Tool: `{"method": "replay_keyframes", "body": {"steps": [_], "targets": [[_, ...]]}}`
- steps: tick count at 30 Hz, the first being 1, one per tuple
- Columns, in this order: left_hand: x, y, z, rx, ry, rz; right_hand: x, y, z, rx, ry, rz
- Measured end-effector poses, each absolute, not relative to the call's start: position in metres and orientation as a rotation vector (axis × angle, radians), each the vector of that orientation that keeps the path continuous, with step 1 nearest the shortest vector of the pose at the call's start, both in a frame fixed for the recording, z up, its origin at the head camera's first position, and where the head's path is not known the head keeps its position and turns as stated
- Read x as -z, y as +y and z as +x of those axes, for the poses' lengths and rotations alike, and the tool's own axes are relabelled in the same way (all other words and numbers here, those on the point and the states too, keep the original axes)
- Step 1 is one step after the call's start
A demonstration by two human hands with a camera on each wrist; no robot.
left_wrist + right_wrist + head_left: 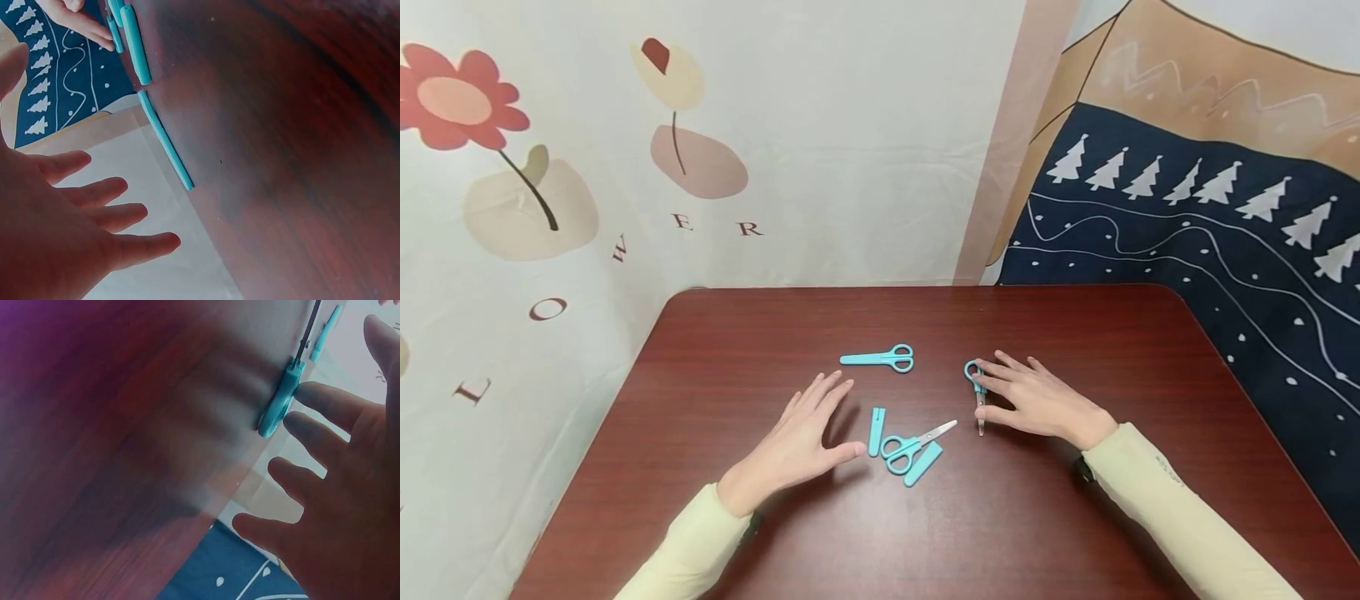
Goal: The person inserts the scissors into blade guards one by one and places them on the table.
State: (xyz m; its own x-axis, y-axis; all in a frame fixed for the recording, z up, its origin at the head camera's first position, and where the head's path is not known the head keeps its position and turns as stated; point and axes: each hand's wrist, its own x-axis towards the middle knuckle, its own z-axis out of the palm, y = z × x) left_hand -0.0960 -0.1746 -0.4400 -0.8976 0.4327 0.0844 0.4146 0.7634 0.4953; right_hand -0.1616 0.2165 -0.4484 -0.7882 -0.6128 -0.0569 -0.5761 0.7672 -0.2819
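Scissors (981, 400) just under the right hand (1041, 400), which is outspread and empty like the left hand (793, 446), are best pinched at the handles (281, 403), off the blades (981, 426).

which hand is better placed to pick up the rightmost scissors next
Probably the right hand: it extends over those uncovered scissors, though contact is unclear. The left hand is farther off, nearer a loose cover.

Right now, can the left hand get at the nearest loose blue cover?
Probably yes: the left hand is open with its thumb beside the cover and nothing visible between them; the nearby scissors lie on the cover's other side.
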Motion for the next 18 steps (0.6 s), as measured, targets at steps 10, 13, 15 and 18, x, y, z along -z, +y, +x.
{"method": "replay_keyframes", "body": {"steps": [10, 13, 15, 18], "targets": [[0.442, -0.172, -0.099, -0.815, 2.920, 0.727, 0.448, 0.236, -0.152, 0.337, 2.847, -0.957], [0.442, -0.171, -0.100, -0.810, 2.923, 0.734, 0.448, 0.236, -0.154, 0.359, 2.858, -0.980], [0.442, -0.170, -0.102, -0.810, 2.921, 0.734, 0.447, 0.235, -0.157, 0.384, 2.862, -1.005], [0.442, -0.166, -0.105, -0.801, 2.914, 0.749, 0.446, 0.232, -0.162, 0.415, 2.840, -1.051]]}}
